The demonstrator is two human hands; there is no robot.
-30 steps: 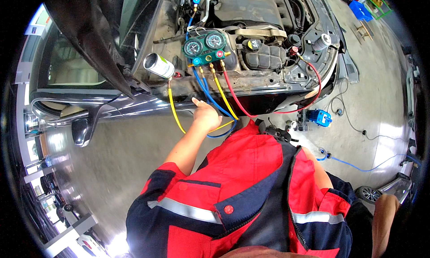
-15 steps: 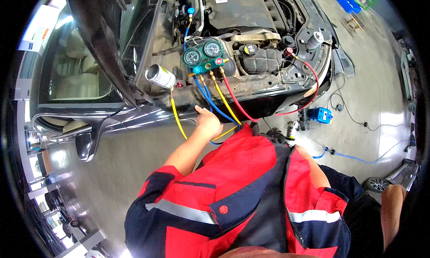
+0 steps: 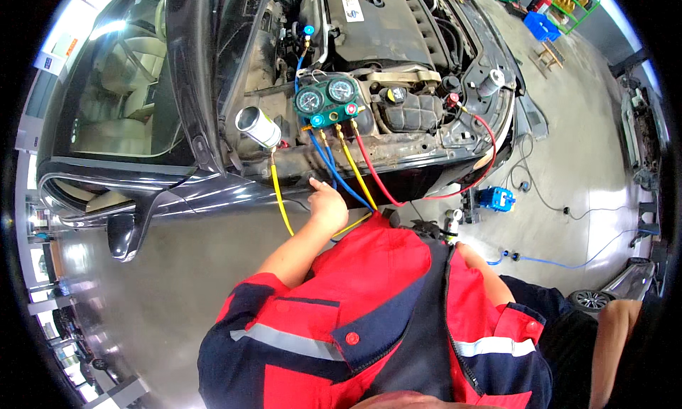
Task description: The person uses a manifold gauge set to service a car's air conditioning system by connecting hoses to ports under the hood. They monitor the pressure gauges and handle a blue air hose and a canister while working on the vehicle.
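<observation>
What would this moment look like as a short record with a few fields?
Place: workshop floor at the open engine bay of a dark car
Left hand: left hand rests by the blue hose and yellow hose, fingers half curled
Right hand: not in view
Hanging above: gauge set with two dials
Beside it: silver can
Also: red hose

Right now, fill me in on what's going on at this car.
A person in a red and dark work shirt leans over the front of a black car with its bonnet up. The left hand reaches to the front edge of the engine bay, among the yellow hose and blue hose. A green gauge set with two dials hangs above the hoses, and a red hose loops off right. A silver canister sits left. The right hand is hidden.
</observation>
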